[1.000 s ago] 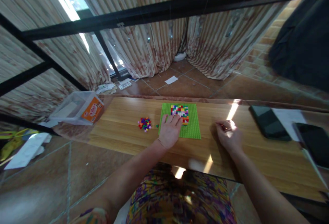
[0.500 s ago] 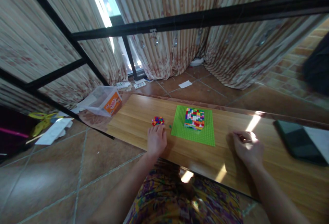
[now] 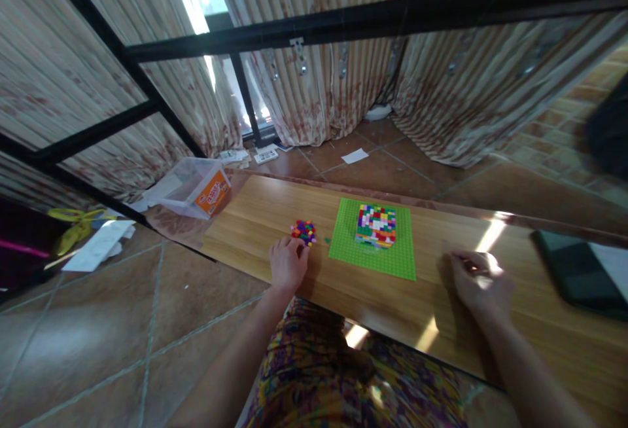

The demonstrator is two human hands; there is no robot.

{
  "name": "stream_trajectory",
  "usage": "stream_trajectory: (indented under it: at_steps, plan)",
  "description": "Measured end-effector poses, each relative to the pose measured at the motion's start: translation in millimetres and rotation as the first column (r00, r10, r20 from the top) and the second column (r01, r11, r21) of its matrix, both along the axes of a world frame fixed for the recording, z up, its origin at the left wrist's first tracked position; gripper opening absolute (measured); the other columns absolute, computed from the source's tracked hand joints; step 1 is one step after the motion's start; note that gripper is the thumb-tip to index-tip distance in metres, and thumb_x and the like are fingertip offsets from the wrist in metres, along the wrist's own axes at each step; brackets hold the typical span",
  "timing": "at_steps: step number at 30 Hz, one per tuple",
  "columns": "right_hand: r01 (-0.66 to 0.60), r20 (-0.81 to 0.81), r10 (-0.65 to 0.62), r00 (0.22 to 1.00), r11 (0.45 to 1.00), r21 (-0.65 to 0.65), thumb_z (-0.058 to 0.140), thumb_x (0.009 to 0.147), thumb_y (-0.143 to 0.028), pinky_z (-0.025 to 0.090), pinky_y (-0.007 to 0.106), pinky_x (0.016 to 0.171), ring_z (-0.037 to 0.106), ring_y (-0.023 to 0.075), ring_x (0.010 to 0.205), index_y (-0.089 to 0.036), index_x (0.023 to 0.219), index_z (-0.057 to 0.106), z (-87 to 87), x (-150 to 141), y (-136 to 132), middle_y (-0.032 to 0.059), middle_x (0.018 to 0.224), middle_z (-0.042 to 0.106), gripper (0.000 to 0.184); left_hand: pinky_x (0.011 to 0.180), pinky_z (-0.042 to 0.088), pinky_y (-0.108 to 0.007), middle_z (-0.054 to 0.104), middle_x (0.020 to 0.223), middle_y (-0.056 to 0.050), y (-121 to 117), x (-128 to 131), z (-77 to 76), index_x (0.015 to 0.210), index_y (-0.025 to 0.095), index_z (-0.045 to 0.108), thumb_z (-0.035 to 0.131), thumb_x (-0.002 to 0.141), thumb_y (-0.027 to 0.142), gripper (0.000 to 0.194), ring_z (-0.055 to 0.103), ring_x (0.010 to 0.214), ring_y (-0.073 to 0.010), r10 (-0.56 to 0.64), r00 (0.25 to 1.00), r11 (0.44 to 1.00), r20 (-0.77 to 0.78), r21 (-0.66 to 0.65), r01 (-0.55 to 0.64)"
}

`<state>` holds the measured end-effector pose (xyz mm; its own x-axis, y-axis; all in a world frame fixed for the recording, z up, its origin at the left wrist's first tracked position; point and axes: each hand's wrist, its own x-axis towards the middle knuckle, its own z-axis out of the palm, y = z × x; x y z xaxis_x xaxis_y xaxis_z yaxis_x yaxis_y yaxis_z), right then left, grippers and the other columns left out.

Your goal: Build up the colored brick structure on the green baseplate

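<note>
A small pile of loose toy bricks [image 3: 303, 231], purple, red and orange, lies on the wooden table. My left hand [image 3: 288, 263] is at the near edge of this pile, with fingers bent down and drawn together; anything between the fingertips is too small to make out. To the right, a block built of many-coloured toy bricks [image 3: 376, 226] stands on a green baseplate [image 3: 348, 258]. Farther right, my right hand [image 3: 481, 284] rests on the table with its fingers curled closed. Whatever those fingers hold, if anything, is hidden. One small green brick [image 3: 327, 240] lies between pile and baseplate.
The wooden table [image 3: 255, 212] is long and narrow. A dark tablet-like object [image 3: 574, 271] lies at its right end, with white paper [image 3: 611, 267] beside it. A clear plastic bin [image 3: 189, 186] with an orange label stands beyond the left end. Black metal bars [image 3: 343, 29] cross in front of curtains.
My left hand has drawn back slightly to the left, so more of the brick pile shows. My right hand stays closed in about the same place. The view has shifted a little.
</note>
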<state>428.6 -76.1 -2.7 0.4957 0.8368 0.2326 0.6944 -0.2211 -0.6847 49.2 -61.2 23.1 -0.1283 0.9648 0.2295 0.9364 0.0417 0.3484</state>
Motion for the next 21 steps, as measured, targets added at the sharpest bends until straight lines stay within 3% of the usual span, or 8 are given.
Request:
stream_trajectory:
  at_steps: [5, 8, 11, 16, 21]
  plan:
    - [-0.020, -0.004, 0.020, 1.000, 0.998, 0.052, 0.057, 0.078, -0.045, 0.048, 0.041, 0.069, 0.059, 0.0234, 0.070, -0.022, 0.084, 0.071, -4.7, 1.6, 0.4, 0.0086, 0.089, 0.068, 0.028, 0.079, 0.046, -0.032, 0.068, 0.088, -0.004, -7.4, 2.8, 4.1, 0.087, 0.020, 0.065, 0.060, 0.086, 0.020, 0.005, 0.062, 0.084, -0.0183, -0.079, 0.983, 0.996, 0.166, 0.043, 0.073]
    - [-0.028, -0.002, 0.028, 1.000, 0.997, 0.074, 0.057, 0.079, -0.044, 0.048, 0.040, 0.069, 0.059, 0.0228, 0.070, -0.023, 0.082, 0.071, -6.2, 1.9, 1.4, 0.0076, 0.087, 0.067, 0.026, 0.075, 0.049, -0.028, 0.068, 0.087, -0.002, -9.2, 17.8, 11.4, 0.087, 0.020, 0.063, 0.057, 0.086, 0.016, 0.007, 0.063, 0.080, -0.0158, -0.203, 0.922, 0.978, 0.331, 0.115, 0.174]
    - [-0.024, -0.008, 0.025, 1.000, 0.997, 0.071, 0.057, 0.079, -0.043, 0.047, 0.037, 0.069, 0.059, 0.0213, 0.072, -0.023, 0.081, 0.071, -4.5, 1.0, 2.7, 0.0062, 0.087, 0.067, 0.025, 0.076, 0.050, -0.027, 0.068, 0.083, -0.001, -5.3, 43.8, 21.4, 0.082, 0.020, 0.063, 0.058, 0.084, 0.012, 0.010, 0.064, 0.081, -0.0149, -0.347, 0.847, 0.937, 0.402, 0.192, 0.292]
    - [-0.020, -0.008, 0.021, 1.000, 0.998, 0.057, 0.056, 0.079, -0.042, 0.047, 0.035, 0.069, 0.059, 0.0198, 0.071, -0.022, 0.081, 0.072, -0.9, -1.4, 4.8, 0.0060, 0.088, 0.066, 0.026, 0.076, 0.051, -0.024, 0.070, 0.084, 0.001, 7.2, 89.9, 37.4, 0.081, 0.020, 0.065, 0.059, 0.085, 0.009, 0.013, 0.065, 0.081, -0.0122, -0.502, 0.756, 0.865, 0.420, 0.226, 0.449]
    - [-0.034, -0.008, 0.035, 0.999, 0.996, 0.085, 0.056, 0.081, -0.041, 0.046, 0.033, 0.068, 0.060, 0.0195, 0.072, -0.022, 0.082, 0.072, -1.7, -1.4, 5.5, 0.0055, 0.086, 0.067, 0.025, 0.084, 0.047, -0.033, 0.072, 0.088, 0.000, 22.0, 117.3, 44.4, 0.083, 0.022, 0.067, 0.062, 0.088, 0.017, 0.009, 0.063, 0.087, -0.0169, -0.563, 0.795, 0.825, 0.226, 0.208, 0.526]
